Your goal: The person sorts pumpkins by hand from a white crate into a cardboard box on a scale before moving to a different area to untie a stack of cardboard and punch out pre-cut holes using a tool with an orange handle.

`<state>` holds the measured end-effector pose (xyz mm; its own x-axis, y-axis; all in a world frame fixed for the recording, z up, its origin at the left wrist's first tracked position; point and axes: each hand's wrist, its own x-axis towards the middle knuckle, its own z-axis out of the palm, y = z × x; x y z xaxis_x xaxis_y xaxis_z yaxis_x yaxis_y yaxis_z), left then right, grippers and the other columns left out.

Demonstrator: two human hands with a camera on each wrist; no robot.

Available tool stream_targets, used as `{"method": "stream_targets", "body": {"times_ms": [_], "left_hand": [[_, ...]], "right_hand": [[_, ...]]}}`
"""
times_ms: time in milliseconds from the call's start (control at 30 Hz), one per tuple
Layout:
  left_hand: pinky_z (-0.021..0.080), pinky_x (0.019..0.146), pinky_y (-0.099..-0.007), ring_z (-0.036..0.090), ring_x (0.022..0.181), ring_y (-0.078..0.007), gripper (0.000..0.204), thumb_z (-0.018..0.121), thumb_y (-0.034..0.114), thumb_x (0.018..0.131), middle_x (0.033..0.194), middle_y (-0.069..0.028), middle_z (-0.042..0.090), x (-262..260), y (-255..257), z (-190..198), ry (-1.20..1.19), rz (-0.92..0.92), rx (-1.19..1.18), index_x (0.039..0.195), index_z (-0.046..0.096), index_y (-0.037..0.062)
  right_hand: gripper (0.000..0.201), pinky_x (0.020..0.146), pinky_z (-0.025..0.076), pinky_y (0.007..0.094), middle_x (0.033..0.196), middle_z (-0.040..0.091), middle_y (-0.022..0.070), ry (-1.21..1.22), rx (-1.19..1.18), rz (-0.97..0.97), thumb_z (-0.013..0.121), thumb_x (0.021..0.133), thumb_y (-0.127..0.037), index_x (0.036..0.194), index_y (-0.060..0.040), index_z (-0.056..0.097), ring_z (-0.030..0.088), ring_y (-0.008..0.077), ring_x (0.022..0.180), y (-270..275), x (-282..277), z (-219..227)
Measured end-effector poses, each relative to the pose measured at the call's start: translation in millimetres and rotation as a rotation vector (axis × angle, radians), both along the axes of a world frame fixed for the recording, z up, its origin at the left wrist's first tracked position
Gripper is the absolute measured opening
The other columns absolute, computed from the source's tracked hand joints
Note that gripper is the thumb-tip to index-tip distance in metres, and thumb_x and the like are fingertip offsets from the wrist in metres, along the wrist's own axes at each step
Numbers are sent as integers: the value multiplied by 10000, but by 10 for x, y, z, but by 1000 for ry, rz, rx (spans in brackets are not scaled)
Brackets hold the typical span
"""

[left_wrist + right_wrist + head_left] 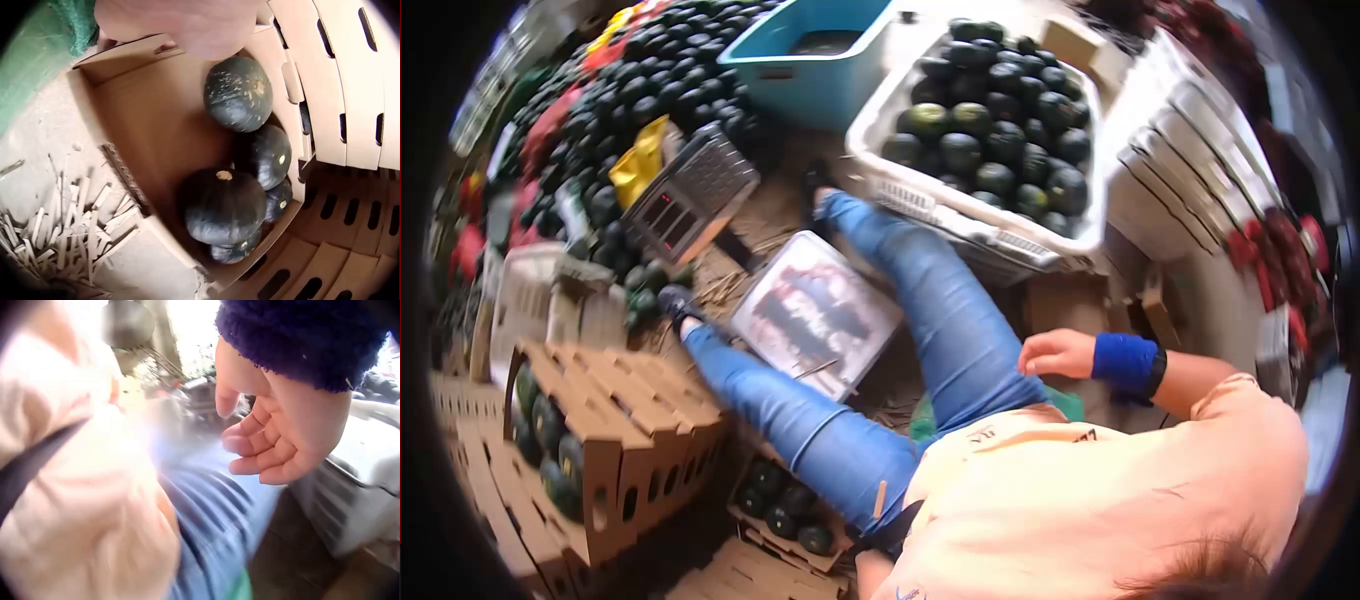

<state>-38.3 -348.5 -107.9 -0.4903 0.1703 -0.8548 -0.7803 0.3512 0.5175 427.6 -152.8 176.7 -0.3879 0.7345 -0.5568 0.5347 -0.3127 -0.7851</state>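
Closest in, the right hand (pixel 275 434) is hanging loosely curled beside the person's thigh, its fingers (pixel 250 447) bent inward around nothing, a blue wristband (pixel 1127 361) sitting just above it. In the head view this hand (pixel 1055 352) is hovering over the blue jeans (pixel 945 310), touching no object.

The left hand (pixel 187 25) is showing only as a blurred patch at the top of its wrist view, so how far it is open cannot be told; it is hovering just above an open cardboard box (pixel 144 106). Inside that box, dark green squashes (pixel 237 94) are lying against the right-hand wall, round and matte, with pale stem scars and faint speckling; the nearest one (pixel 224 205) is sitting stem-up on top of another. Wood shavings (pixel 69 225) are lying on the ground beside the box.

Further out, a clear plastic lid (pixel 815 312) is lying between the person's legs, a scale (pixel 690 190) is sitting beyond it, and a white crate (pixel 880 190) is holding more squashes.
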Motion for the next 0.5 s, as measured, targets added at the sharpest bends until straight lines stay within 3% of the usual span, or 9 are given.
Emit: {"method": "stream_targets", "body": {"times_ms": [33,100,133,167,200,300,367,433,500], "left_hand": [[438,871,-393,531,1047,-266,451,499,251,773,1134,-124,564,-40,75,65,28,-71,-48,1165,508,28],[438,869,-400,531,1045,-274,449,501,251,783,1134,-127,563,-85,267,152,106,-185,-124,1174,504,32],[438,868,-403,531,1044,-278,447,502,250,788,1134,-128,563,-83,337,185,145,-216,-147,1179,501,34],[438,867,-407,531,1043,-282,446,503,250,793,1133,-130,563,-103,385,226,185,-232,-158,1183,499,36],[438,865,-410,532,1042,-286,444,505,250,797,1133,-131,562,-111,415,263,223,-227,-172,1188,497,37],[437,862,-421,532,1038,-298,441,508,249,812,1132,-136,561,-117,492,402,342,-219,-201,1201,490,43],[437,860,-427,532,1036,-306,438,510,248,822,1132,-139,560,-140,537,510,421,-199,-198,1210,486,47],[437,858,-434,533,1034,-313,436,512,248,831,1131,-142,559,-136,564,634,494,-157,-191,1219,482,51],[437,856,-441,533,1032,-321,434,514,247,841,1130,-145,558,-155,601,797,570,-103,-164,1228,477,54]], "right_hand": [[184,725,481,275,814,638,58,-46,-77,-267,544,876,-189,888,-19,612,605,120,784,-247,552,-243],[303,610,460,307,666,585,66,-468,47,-623,499,885,-290,756,-25,573,582,153,624,-719,1539,-406],[297,544,434,296,604,509,39,-722,316,-704,477,893,-254,690,-38,502,485,131,528,-1012,2064,-607],[297,540,433,315,594,507,45,-739,169,-1050,490,879,-263,678,-44,500,493,148,527,-1272,2518,-811],[258,563,452,339,606,540,54,-714,124,-1245,511,858,-271,728,-53,563,538,176,545,-1503,2796,-904],[239,704,489,359,800,624,99,-953,-136,-1145,579,810,-286,920,-77,619,615,224,731,-1986,3365,-1793],[494,943,422,402,1106,586,165,-1051,-185,-1080,639,752,-332,1182,-108,543,578,329,1022,-1698,2592,-1591],[616,990,386,386,1220,538,154,-1343,114,-1062,679,733,-342,1264,-120,460,502,343,1126,-1528,2281,-1765],[661,985,392,398,1230,536,163,-1491,61,-1185,681,726,-349,1295,-128,425,515,358,1107,-1553,2252,-1999]]}}
